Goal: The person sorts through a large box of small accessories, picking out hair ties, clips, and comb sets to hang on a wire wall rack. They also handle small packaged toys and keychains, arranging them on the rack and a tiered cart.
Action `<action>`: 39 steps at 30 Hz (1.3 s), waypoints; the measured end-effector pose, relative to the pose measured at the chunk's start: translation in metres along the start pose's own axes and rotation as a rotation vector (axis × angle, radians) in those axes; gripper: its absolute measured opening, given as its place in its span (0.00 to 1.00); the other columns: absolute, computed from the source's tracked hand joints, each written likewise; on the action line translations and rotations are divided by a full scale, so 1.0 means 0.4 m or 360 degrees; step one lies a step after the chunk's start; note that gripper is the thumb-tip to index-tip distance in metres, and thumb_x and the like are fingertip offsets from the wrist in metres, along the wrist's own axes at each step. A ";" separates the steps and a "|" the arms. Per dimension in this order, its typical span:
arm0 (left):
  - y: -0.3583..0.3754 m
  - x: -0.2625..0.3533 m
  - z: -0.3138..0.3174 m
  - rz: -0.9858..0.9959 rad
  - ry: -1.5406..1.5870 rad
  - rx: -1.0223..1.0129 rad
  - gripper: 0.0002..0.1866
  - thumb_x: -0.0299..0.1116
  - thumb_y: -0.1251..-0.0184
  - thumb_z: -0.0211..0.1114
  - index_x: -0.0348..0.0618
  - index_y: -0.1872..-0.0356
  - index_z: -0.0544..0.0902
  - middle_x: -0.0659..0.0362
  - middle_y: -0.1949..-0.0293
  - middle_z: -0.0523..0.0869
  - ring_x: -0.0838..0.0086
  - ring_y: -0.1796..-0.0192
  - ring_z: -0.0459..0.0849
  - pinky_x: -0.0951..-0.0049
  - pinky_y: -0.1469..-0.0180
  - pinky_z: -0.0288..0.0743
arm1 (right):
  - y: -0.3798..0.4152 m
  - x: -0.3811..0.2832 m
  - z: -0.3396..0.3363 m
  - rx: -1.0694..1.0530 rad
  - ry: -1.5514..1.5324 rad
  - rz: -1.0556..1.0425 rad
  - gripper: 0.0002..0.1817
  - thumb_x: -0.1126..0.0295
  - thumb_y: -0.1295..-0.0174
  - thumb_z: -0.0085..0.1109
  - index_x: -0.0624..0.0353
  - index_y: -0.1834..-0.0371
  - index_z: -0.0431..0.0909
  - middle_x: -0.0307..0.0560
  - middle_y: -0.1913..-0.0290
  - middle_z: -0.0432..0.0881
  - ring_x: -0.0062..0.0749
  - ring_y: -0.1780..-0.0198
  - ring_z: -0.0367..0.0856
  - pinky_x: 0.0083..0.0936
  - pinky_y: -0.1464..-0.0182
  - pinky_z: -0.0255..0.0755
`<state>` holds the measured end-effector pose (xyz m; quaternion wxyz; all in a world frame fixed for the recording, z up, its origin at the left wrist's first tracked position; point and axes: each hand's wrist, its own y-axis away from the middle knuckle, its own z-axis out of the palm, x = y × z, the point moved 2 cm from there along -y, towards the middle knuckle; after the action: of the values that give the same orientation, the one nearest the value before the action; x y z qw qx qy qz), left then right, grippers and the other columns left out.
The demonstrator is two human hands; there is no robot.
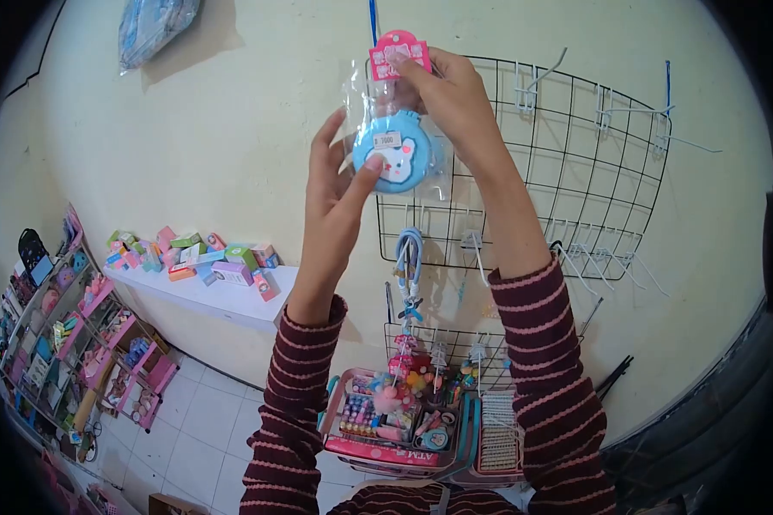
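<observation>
A round light-blue case with a white animal face (395,159) sits inside a clear plastic packet with a pink header card (395,57) and a small price sticker. My left hand (339,184) grips the packet from the lower left, its thumb over the face. At the top, my right hand (451,94) pinches the pink card, thumb in front. Both hands are raised in front of the wall, by the upper left corner of a black wire grid (567,163) with white hooks.
A white shelf (206,294) at the left carries small colourful boxes. Below hang a blue looped cord (410,257) and charms on a lower grid. Pink baskets (386,451) of small goods stand beneath. Stocked racks (77,343) line the far left.
</observation>
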<state>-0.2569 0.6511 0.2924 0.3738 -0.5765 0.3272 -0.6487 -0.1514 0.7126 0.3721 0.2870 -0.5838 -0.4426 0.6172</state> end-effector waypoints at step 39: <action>1.011 0.262 0.620 -0.0964 0.1672 -0.1016 0.16 0.41 0.49 0.55 0.41 0.69 0.62 0.57 0.82 0.68 0.78 0.83 0.63 0.81 0.81 0.57 | 1.581 -0.927 -0.057 0.2241 0.1816 0.1307 0.07 0.73 0.47 0.51 0.64 0.66 0.74 0.45 0.69 0.77 0.24 0.67 0.76 0.19 0.63 0.68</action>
<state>0.0272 0.3575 0.0291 -0.2208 -0.3334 0.4646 -0.7901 0.0308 0.1139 -0.0108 0.5020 -0.5977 0.4653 0.4174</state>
